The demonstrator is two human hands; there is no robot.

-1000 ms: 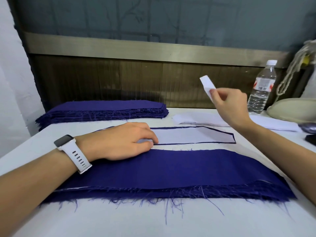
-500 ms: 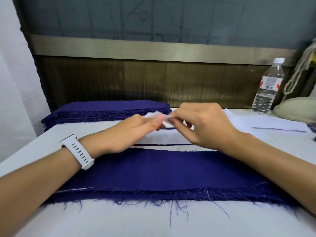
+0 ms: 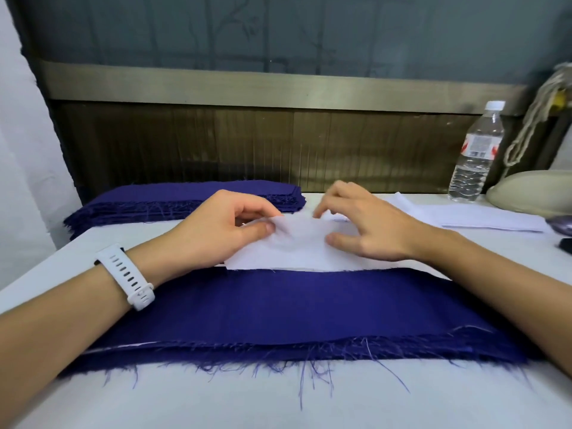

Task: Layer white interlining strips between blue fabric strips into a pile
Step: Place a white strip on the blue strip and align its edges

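Note:
A white interlining strip [image 3: 297,252] lies across the middle of the table, just beyond the near pile of blue fabric strips [image 3: 294,311]. My left hand [image 3: 216,230] pinches the strip's left end between thumb and fingers. My right hand [image 3: 368,224] spreads over the strip's right part, thumb and fingertips touching it. A second stack of blue fabric strips [image 3: 173,199] sits at the back left. More white interlining strips [image 3: 476,216] lie at the back right. Whatever is under the white strip is hidden.
A clear water bottle [image 3: 476,156] stands at the back right beside a beige rounded object [image 3: 532,193] and a hanging rope [image 3: 535,119]. A dark small item [image 3: 565,244] lies at the right edge. A brown wall panel [image 3: 278,144] runs behind the white table [image 3: 278,397].
My right hand carried a folded white strip from up at the right down to my left hand. Both hands then opened it out flat on the table.

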